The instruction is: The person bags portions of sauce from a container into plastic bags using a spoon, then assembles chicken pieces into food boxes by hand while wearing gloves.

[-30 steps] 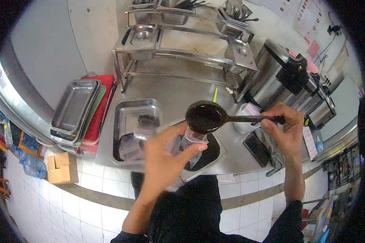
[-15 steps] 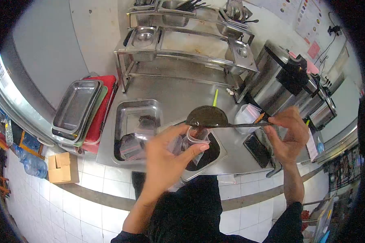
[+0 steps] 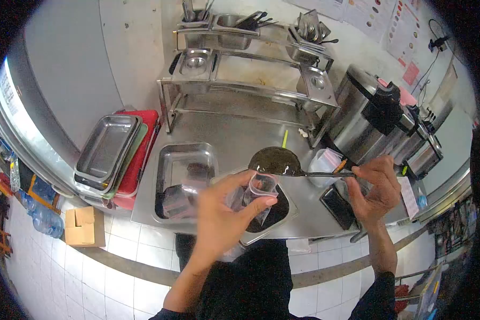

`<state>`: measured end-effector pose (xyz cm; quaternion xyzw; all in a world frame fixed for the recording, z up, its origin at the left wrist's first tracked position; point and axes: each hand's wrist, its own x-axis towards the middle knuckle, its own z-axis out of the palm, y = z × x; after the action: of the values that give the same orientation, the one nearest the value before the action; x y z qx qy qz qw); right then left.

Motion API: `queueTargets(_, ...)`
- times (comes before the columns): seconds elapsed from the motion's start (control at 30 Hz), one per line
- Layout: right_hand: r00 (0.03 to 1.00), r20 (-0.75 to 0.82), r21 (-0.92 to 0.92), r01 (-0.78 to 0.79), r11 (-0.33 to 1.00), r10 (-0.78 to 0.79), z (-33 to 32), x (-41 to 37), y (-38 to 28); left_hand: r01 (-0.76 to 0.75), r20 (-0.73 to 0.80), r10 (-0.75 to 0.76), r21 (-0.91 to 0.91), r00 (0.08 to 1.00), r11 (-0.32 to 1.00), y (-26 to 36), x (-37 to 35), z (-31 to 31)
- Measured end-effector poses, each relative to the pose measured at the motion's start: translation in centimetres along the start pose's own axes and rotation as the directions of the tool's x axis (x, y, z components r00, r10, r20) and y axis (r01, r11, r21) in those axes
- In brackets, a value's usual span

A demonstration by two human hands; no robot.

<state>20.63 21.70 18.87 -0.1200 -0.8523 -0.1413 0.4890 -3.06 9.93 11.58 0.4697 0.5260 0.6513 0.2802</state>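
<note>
My left hand (image 3: 224, 216) is closed around a small clear plastic cup (image 3: 263, 185), its mouth facing up and a clear plastic bag (image 3: 262, 213) hanging just below. By its long thin handle my right hand (image 3: 376, 189) grips a dark, wet-looking ladle (image 3: 274, 162). The ladle's bowl overlaps the back rim of the cup in this view. Beneath the cup is a metal pan (image 3: 289, 212) with dark contents, partly hidden by my left hand. Another metal pan (image 3: 186, 149) to the left holds several filled plastic bags (image 3: 177, 201).
Right of the pans lie a black phone (image 3: 337, 208) and a white plastic container (image 3: 321, 160). Large steel pots (image 3: 352, 114) line the right side. A metal rack (image 3: 250, 88) stands behind; stacked trays (image 3: 108, 146) sit at left, above a cardboard box (image 3: 84, 226).
The view has tilted, so the counter sits lower. Brown contents visible at the cup's mouth before no longer show there. Both hands keep their grips, and the ladle stays beside the cup.
</note>
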Motion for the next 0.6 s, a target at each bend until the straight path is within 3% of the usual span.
queueTargets(0.07,1.000,0.010,0.016,0.003,1.000,-0.003,0.1,-0.2,-0.1,-0.022,-0.010,0.021,-0.082,1.000,0.996,-0.3,0.1,0.0)
queueTargets(0.17,0.993,0.003,0.077,-0.122,0.990,0.122,0.3,-0.4,-0.4,-0.099,0.000,0.099,0.061,0.995,0.993,0.1,0.1,-0.2)
queueTargets(0.23,0.959,0.021,0.076,-0.282,0.956,0.281,0.3,-0.4,-0.7,-0.020,-0.007,0.019,-0.023,1.000,1.000,0.6,0.0,-0.1)
queueTargets(0.37,0.914,0.028,0.160,-0.404,0.900,0.405,0.7,-0.6,-1.3,-0.002,-0.017,0.002,-0.005,1.000,1.000,0.2,-0.1,-0.4)
queueTargets(0.43,0.819,0.076,0.193,-0.572,0.797,0.569,0.9,-0.6,-1.7,-0.034,-0.028,0.035,0.053,0.999,0.998,-0.1,-0.2,-0.6)
queueTargets(0.47,0.822,0.071,0.191,-0.568,0.801,0.565,1.0,-0.6,-1.9,-0.040,-0.028,0.041,0.051,0.999,0.998,-0.5,-0.2,-0.6)
queueTargets(0.53,0.730,0.166,0.373,-0.669,0.643,0.664,1.3,-0.7,-2.1,-0.057,-0.047,0.057,0.012,0.997,0.998,-1.5,-0.5,-1.0)
queueTargets(0.57,0.728,0.168,0.370,-0.672,0.642,0.665,1.4,-1.0,-1.9,-0.053,-0.046,0.054,0.010,0.998,0.999,-1.7,-0.9,-1.3)
queueTargets(0.6,0.692,0.238,0.384,-0.711,0.589,0.681,1.5,-1.5,-1.6,0.008,-0.068,-0.009,-0.013,0.998,1.000,-1.9,-1.4,-1.8)
